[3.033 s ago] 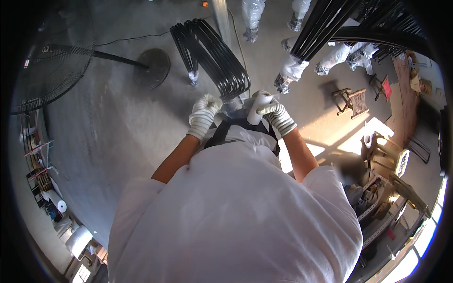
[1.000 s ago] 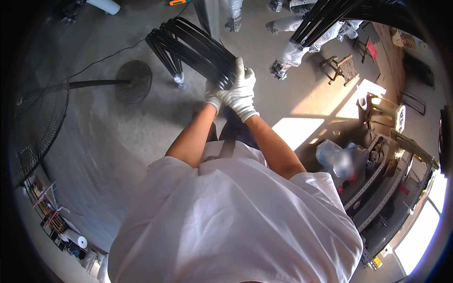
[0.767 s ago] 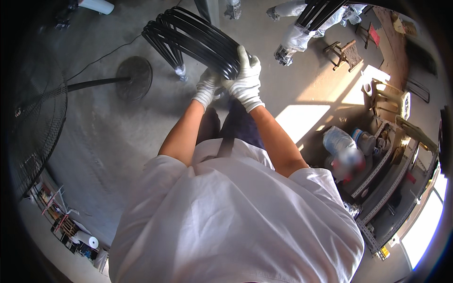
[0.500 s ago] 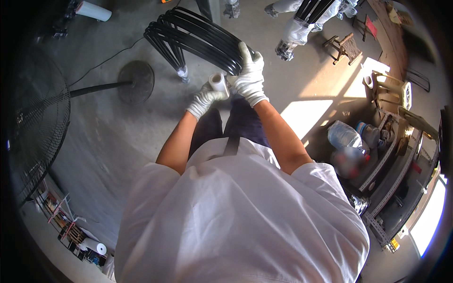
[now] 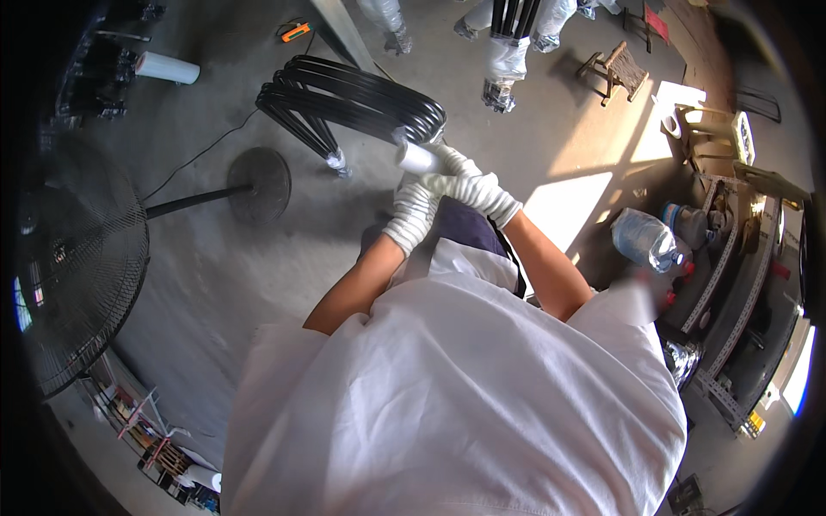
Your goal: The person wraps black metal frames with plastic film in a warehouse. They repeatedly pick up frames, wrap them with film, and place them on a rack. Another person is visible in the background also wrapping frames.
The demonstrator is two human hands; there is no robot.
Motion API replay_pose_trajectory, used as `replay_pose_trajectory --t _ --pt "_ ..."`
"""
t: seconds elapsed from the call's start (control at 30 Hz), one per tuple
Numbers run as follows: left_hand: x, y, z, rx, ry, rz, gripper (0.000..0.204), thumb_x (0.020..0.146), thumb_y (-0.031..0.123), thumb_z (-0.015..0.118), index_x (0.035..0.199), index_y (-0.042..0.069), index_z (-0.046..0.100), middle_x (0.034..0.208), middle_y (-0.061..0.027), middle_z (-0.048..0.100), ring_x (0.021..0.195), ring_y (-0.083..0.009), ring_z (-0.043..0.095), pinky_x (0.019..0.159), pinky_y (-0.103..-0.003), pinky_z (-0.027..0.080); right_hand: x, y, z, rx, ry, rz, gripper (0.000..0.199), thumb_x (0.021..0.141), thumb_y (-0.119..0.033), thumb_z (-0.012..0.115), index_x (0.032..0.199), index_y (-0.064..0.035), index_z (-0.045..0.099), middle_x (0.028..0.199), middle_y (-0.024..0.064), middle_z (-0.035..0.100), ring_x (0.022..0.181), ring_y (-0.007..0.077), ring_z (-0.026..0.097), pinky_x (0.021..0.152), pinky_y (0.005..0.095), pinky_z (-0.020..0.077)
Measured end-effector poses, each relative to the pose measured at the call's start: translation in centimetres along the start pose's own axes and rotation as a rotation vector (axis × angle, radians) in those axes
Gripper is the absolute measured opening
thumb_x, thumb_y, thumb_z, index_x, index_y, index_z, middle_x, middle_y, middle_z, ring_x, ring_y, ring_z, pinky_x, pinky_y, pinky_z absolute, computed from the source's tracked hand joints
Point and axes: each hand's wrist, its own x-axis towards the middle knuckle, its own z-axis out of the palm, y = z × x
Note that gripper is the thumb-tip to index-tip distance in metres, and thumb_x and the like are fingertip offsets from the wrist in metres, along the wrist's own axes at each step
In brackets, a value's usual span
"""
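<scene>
The right hand (image 5: pixel 475 191) has moved off the black tubes (image 5: pixel 366 107) onto the roll (image 5: pixel 416 158), meeting the left hand (image 5: pixel 415 206).

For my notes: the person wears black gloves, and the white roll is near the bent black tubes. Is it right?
The gloves are not black but white, as the head view shows; the white roll is indeed near the bent black tubes.

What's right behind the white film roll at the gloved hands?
Beyond the white film roll, the bent end of the black tube bundle shows, with some clear wrap. Whatever lies directly behind the roll and right hand is covered and cannot be seen.
</scene>
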Motion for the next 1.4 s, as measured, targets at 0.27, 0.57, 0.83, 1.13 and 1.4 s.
replay_pose_trajectory --t 0.27,0.57,0.83,1.13,1.4 --pt "3.9 10.9 -5.8 1.119 -0.194 0.171 0.068 0.061 0.018 0.067 0.123 0.009 0.04 0.12 -0.0146 0.047 0.116 -0.0274 0.039 0.099 -0.038 0.029 -0.1 -3.4 -3.3 -0.28 0.324 0.2 0.058 0.057 -0.03 0.071 0.106 -0.0064 0.051 0.091 0.0156 0.061 0.088 0.0305 0.058 0.075 0.035 0.045" --pt "11.3 10.1 -1.6 1.794 -0.789 0.296 0.101 0.044 0.031 0.074 0.129 0.001 0.029 0.126 -0.0196 0.036 0.116 -0.0319 0.035 0.104 -0.043 0.016 0.5 -1.8 -8.9 -0.21 0.321 0.476 0.062 0.052 -0.01 0.068 0.111 -0.0053 0.049 0.09 0.0127 0.061 0.088 0.0259 0.06 0.073 0.0318 0.046" --pt "10.2 8.0 -3.4 1.619 -0.668 0.48 0.092 0.044 0.022 0.072 0.125 0.004 0.032 0.116 -0.0174 0.038 0.114 -0.0329 0.036 0.104 -0.045 0.018 13.9 6.3 -6.2 0.041 0.399 0.275 0.054 0.061 -0.008 0.058 0.114 -0.0098 0.05 0.1 0.017 0.06 0.095 0.0309 0.057 0.077 0.0369 0.0454" --pt "1.9 2.8 -8.6 1.029 -0.068 0.845 0.027 0.072 0.002 0.06 0.097 0.007 0.051 0.1 -0.0111 0.049 0.095 -0.0286 0.051 0.091 -0.039 0.039 19.0 8.6 -0.9 0.108 -0.334 0.19 0.052 0.076 -0.033 0.057 0.124 -0.016 0.047 0.119 0.0048 0.053 0.106 0.0199 0.051 0.088 0.0331 0.0395" --pt "5.7 -12.5 -13.4 1.251 -0.074 0.138 0.032 0.087 0.022 0.049 0.115 0.007 0.047 0.118 -0.004 0.047 0.106 -0.0157 0.046 0.092 -0.03 0.037 18.8 8.5 -1.1 0.268 -0.494 0.406 0.023 0.078 -0.02 0.054 0.091 -0.0036 0.065 0.079 0.0064 0.064 0.067 0.0168 0.056 0.066 0.0332 0.0452"
